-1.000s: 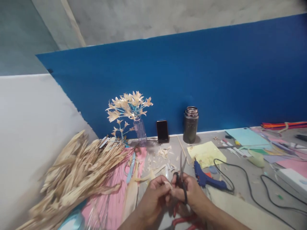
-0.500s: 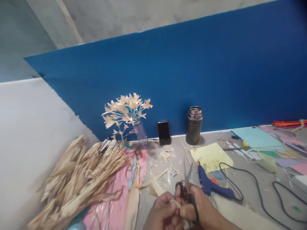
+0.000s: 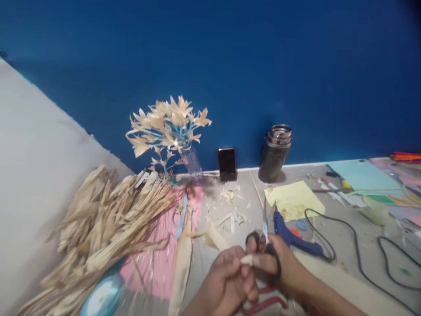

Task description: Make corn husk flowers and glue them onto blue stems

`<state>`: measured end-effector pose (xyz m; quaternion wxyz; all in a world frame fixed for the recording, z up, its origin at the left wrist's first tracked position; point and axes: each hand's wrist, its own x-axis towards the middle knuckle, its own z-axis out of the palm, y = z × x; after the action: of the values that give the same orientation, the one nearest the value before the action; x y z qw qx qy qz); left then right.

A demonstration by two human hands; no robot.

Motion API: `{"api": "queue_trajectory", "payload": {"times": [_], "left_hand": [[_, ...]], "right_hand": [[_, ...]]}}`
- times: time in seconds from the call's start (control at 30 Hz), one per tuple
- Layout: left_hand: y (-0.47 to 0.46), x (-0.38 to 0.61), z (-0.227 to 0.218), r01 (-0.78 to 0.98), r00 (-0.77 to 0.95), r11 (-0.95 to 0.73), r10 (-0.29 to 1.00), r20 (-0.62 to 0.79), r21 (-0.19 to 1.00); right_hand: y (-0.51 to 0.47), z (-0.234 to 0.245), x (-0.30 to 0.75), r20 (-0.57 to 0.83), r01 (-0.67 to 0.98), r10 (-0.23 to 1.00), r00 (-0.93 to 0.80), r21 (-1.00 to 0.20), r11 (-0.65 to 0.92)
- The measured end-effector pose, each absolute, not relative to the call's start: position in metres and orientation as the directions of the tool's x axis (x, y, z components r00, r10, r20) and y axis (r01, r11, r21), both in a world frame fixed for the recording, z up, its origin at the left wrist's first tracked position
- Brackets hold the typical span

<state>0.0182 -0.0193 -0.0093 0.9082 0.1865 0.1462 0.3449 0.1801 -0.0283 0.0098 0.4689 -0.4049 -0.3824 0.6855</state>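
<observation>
My right hand (image 3: 279,267) grips black-handled scissors (image 3: 266,237), blades pointing up and away, fingers through the loops. My left hand (image 3: 226,281) is closed in a pinch on a small pale strip of dried husk (image 3: 246,260), held right beside the scissor handles. Both hands meet low in the middle of the view, above the grey table (image 3: 332,245). A cut husk piece (image 3: 217,239) lies just beyond my left hand.
A heap of dried husks (image 3: 98,228) fills the left, over pink paper (image 3: 158,263). A husk-flower bunch in a vase (image 3: 171,131), phone (image 3: 226,163) and dark flask (image 3: 275,153) stand against the blue board. Blue glue gun (image 3: 292,235), black cords, yellow sheet (image 3: 292,199), coloured papers right.
The camera has tipped down and moved closer, so the blue board fills the top. My hands stay together with the scissors and strip, slightly right of before.
</observation>
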Motion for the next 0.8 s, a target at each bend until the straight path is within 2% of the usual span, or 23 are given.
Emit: {"api": "queue_trajectory", "payload": {"times": [0.07, 0.13, 0.23, 0.4, 0.53, 0.63, 0.73, 0.8], "left_hand": [[-0.019, 0.020, 0.001, -0.551, 0.714, 0.733, 0.662, -0.229, 0.400], [-0.017, 0.021, 0.008, -0.533, 0.668, 0.696, 0.695, -0.266, 0.481], [-0.017, 0.022, 0.011, -0.468, 0.588, 0.636, 0.742, -0.321, 0.614], [-0.019, 0.025, 0.009, -0.485, 0.493, 0.627, 0.772, -0.401, 0.610], [-0.022, 0.026, 0.009, -0.476, 0.420, 0.580, 0.810, -0.409, 0.660], [-0.025, 0.027, 0.010, -0.504, 0.460, 0.616, 0.785, -0.415, 0.606], [-0.027, 0.030, 0.012, -0.546, 0.524, 0.663, 0.747, -0.409, 0.512], [-0.026, 0.032, 0.014, -0.555, 0.527, 0.656, 0.753, -0.395, 0.511]], "right_hand": [[-0.027, 0.009, 0.183, -0.223, -0.389, 0.940, -0.256, -0.867, -0.312], [-0.026, 0.009, 0.185, -0.234, -0.396, 0.935, -0.266, -0.858, -0.327], [-0.025, 0.011, 0.188, -0.237, -0.317, 0.942, -0.239, -0.898, -0.306], [-0.024, 0.012, 0.187, -0.244, -0.261, 0.955, -0.169, -0.923, -0.282], [-0.024, 0.011, 0.184, -0.254, -0.212, 0.957, -0.143, -0.936, -0.281], [-0.025, 0.009, 0.185, -0.250, -0.231, 0.951, -0.183, -0.929, -0.289], [-0.026, 0.007, 0.185, -0.241, -0.385, 0.938, -0.250, -0.864, -0.324], [-0.025, 0.007, 0.186, -0.227, -0.457, 0.942, -0.249, -0.829, -0.321]]}}
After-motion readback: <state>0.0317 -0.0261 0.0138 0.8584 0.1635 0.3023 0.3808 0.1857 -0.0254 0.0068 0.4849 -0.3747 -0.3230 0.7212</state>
